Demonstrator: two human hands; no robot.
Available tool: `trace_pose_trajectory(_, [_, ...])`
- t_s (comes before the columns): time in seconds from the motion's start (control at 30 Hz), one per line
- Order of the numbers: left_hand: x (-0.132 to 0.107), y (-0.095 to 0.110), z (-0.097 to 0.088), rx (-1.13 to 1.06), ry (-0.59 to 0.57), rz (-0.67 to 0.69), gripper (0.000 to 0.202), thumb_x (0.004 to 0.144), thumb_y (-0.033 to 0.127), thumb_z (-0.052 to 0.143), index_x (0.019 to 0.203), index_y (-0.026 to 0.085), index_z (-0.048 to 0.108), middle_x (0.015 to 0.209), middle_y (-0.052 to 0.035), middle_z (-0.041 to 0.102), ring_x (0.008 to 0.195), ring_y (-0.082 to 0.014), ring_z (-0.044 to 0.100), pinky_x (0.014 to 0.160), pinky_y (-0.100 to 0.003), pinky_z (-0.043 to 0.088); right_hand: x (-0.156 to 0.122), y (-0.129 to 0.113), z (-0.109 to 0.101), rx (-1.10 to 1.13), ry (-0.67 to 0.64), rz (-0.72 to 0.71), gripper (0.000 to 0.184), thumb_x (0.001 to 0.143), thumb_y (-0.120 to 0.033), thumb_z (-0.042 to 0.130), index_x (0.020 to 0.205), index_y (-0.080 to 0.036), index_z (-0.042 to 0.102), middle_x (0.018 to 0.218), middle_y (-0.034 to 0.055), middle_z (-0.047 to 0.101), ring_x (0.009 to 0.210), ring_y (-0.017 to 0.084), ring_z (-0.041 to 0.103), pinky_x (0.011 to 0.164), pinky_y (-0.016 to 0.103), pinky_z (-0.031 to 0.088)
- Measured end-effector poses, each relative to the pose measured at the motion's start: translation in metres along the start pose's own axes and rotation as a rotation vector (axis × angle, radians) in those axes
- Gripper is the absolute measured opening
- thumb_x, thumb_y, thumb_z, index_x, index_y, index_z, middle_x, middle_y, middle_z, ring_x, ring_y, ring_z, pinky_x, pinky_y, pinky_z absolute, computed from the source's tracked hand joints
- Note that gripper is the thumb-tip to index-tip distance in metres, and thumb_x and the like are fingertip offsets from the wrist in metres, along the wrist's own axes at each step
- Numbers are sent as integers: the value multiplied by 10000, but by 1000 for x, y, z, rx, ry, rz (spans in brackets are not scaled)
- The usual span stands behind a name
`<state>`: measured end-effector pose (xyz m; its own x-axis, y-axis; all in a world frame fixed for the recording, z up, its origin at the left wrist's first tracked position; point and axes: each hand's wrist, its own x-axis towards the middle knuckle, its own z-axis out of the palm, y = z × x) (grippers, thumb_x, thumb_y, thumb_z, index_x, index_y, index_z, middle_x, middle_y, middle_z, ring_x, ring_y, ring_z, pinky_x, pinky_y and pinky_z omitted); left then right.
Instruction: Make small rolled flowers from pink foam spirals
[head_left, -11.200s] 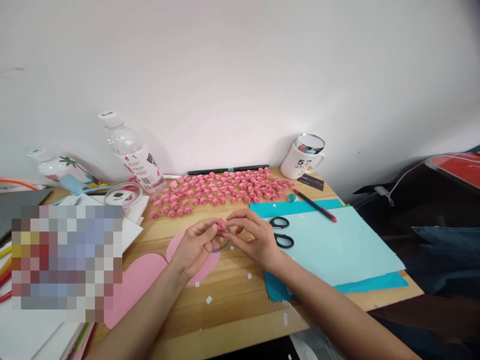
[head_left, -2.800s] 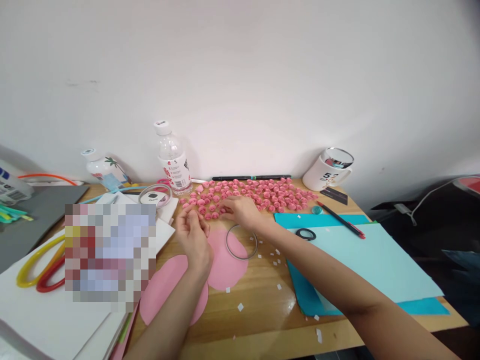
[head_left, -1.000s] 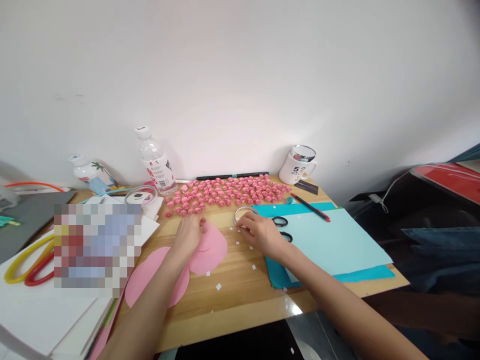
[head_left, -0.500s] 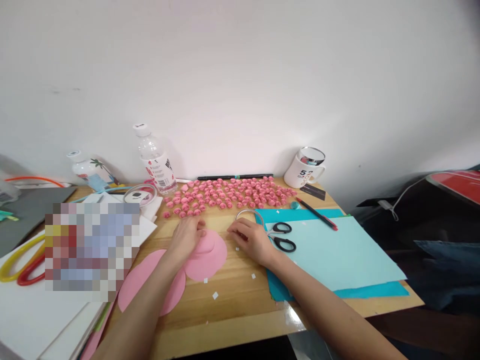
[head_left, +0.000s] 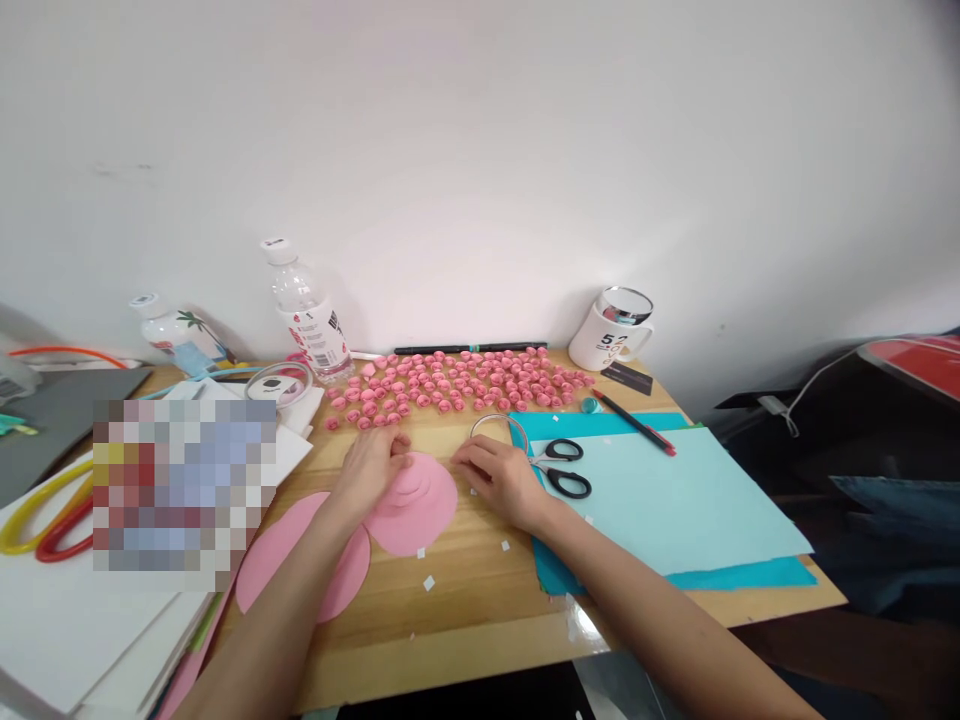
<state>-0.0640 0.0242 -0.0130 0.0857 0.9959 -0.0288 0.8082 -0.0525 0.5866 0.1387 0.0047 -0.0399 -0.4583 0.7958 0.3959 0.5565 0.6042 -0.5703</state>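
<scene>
On the wooden table, a pink paper circle (head_left: pixel 420 515) shows curved, spiral-like layers near its top. My left hand (head_left: pixel 375 465) is closed at the circle's upper left edge, its thumb and fingers pinched on the paper. To the right of the paper, my right hand (head_left: pixel 499 480) is closed with its fingertips together; what they hold, if anything, is too small to make out. Beyond the right hand lies a clear tape roll (head_left: pixel 480 420), partly hidden by it. Black-handled scissors (head_left: pixel 568 468) lie beside that hand. More pink paper circles (head_left: pixel 281 560) lie partly under my left forearm.
Many small rolled pink paper roses (head_left: pixel 450 380) cover the back. A water bottle (head_left: pixel 307 320) and a mug (head_left: pixel 611 330) stand by the wall. Blue paper sheets (head_left: pixel 675 510) and a pen (head_left: pixel 634 420) are at right, a paper stack (head_left: pixel 90 640) at left. White scraps (head_left: pixel 429 583) lie in front.
The pink circle has shifted slightly right, and its layers show more clearly. A white scrap by its lower edge has moved a little right. Both hands stay nearly in place.
</scene>
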Motion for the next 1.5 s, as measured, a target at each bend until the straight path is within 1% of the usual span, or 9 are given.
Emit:
trace_pose_trajectory(0.13, [0,0,1,-34,-33,64,92,634,143,548,557,193,559,597,-9,619,592,-169,555,535,-262,332,0,-1,1,6,33,37,157,854,-191,462,917,-183,606,907,69,650,782,151,595,648,249,440])
trace_pose_trajectory(0.27, [0,2,1,-31,-37,77,56,644,154,549,615,190,581,643,-17,632,626,-178,561,543,-264,332,0,-3,0,1,9,58,181,852,-198,469,981,-175,594,904,69,655,730,143,594,626,242,434])
trace_pose_trajectory(0.57, [-2,5,4,-52,-57,155,67,659,162,561,605,169,599,660,-18,624,660,-172,547,608,-275,375,0,-3,0,35,-14,64,163,856,-205,468,893,-184,625,885,66,653,786,156,596,670,259,445])
trace_pose_trajectory(0.8, [-5,19,-4,-424,-100,31,100,639,241,624,657,143,630,632,-19,640,590,-147,557,553,-250,424,0,-5,-1,250,72,142,170,831,-260,517,942,-194,626,805,45,657,675,142,573,605,258,440])
trace_pose_trajectory(0.9, [-8,25,-9,-543,-126,-2,144,616,271,655,676,141,642,654,-24,654,603,-147,573,551,-244,440,1,-6,0,372,51,242,169,783,-295,581,905,-190,633,713,24,637,587,124,538,531,241,418])
trace_pose_trajectory(1.03, [-8,26,-10,-619,-132,-49,229,569,325,707,680,136,640,649,-24,645,585,-142,571,540,-241,443,1,-6,3,639,59,400,207,735,-339,628,863,-177,626,713,32,634,605,138,563,542,258,447])
trace_pose_trajectory(1.23, [-4,21,-7,-565,26,-36,299,709,430,569,740,141,639,754,-46,668,682,-166,598,613,-252,451,5,-8,-4,827,196,462,260,691,-352,672,863,-170,602,770,32,623,666,145,586,600,271,471])
trace_pose_trajectory(1.43, [-6,19,-6,-456,162,-92,434,808,524,399,665,155,577,420,11,530,398,-131,500,434,-233,377,8,-12,-10,944,364,513,341,708,-368,657,987,-196,560,814,29,641,735,159,607,623,268,486])
trace_pose_trajectory(1.5, [-7,21,-6,-522,133,-117,428,812,538,387,703,160,558,387,24,509,342,-125,478,389,-226,358,8,-11,-11,966,403,554,350,709,-366,657,1004,-207,556,812,17,632,698,145,602,589,253,481])
